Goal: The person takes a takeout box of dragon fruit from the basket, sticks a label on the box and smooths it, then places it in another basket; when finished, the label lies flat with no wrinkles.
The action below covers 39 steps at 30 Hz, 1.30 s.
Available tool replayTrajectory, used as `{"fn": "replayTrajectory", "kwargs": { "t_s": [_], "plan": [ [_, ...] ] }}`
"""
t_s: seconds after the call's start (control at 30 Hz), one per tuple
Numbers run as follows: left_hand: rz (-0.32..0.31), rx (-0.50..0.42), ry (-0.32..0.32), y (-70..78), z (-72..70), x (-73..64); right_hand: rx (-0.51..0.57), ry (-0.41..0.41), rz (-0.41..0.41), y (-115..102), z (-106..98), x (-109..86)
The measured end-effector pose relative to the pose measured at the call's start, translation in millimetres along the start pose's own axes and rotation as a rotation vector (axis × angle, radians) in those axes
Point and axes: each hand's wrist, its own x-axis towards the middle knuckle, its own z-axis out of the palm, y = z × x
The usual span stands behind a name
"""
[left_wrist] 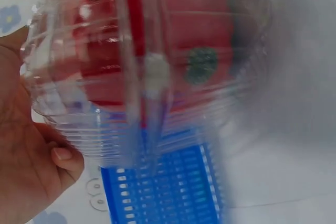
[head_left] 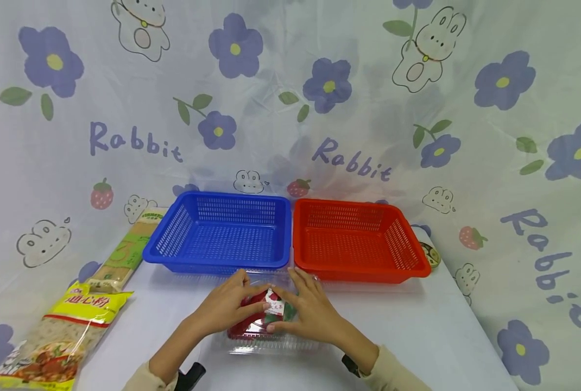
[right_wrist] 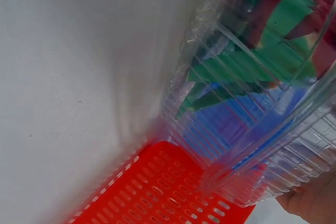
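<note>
A clear ribbed plastic clamshell box (head_left: 300,345) lies on the white table in front of the two baskets. Inside it is a red item with pointed green leaf-like parts (right_wrist: 283,30), and a white label (head_left: 275,305) with red print shows on top. My left hand (head_left: 227,304) rests on the lid's left side, fingers and thumb reaching inward. From the other side my right hand (head_left: 315,312) touches the lid with its fingers spread. In the left wrist view, the box (left_wrist: 63,124) fills the upper part, and the left hand's outer fingers bend beside it.
Behind the box stand a blue basket (head_left: 217,266) and, right of it, a red basket (head_left: 364,275). At left lie a yellow-topped food bag (head_left: 61,336) and a pack of noodles (head_left: 129,250). A round tin (head_left: 431,254) sits partly hidden beyond the red basket.
</note>
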Motion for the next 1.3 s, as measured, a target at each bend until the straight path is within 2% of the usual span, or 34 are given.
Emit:
{"fn": "replayTrajectory", "kwargs": {
  "t_s": [0.13,0.27,0.43,0.87,1.03,1.2,1.3],
  "plan": [
    [0.001,0.035,0.007,-1.9,1.6,-1.1,0.068,-0.035,0.048,0,0,0.1],
    [0.025,0.059,0.036,-2.8,2.9,-2.7,0.116,-0.028,0.071,0,2,-0.4],
    [0.03,0.09,0.059,-2.9,3.8,-3.6,0.103,-0.003,0.059,1,4,-1.0],
    [0.004,0.089,0.041,-4.2,4.5,-4.6,0.081,0.013,0.057,2,5,-2.2],
    [-0.052,0.044,0.04,-7.5,-2.1,-11.2,0.13,0.05,0.123,7,4,-8.5],
    [-0.127,-0.018,0.067,-15.8,-12.2,-25.0,0.16,0.089,0.19,14,1,-21.2],
    [-0.151,-0.026,0.079,-22.6,-15.4,-33.7,0.163,0.105,0.208,18,0,-29.7]
  ]
}}
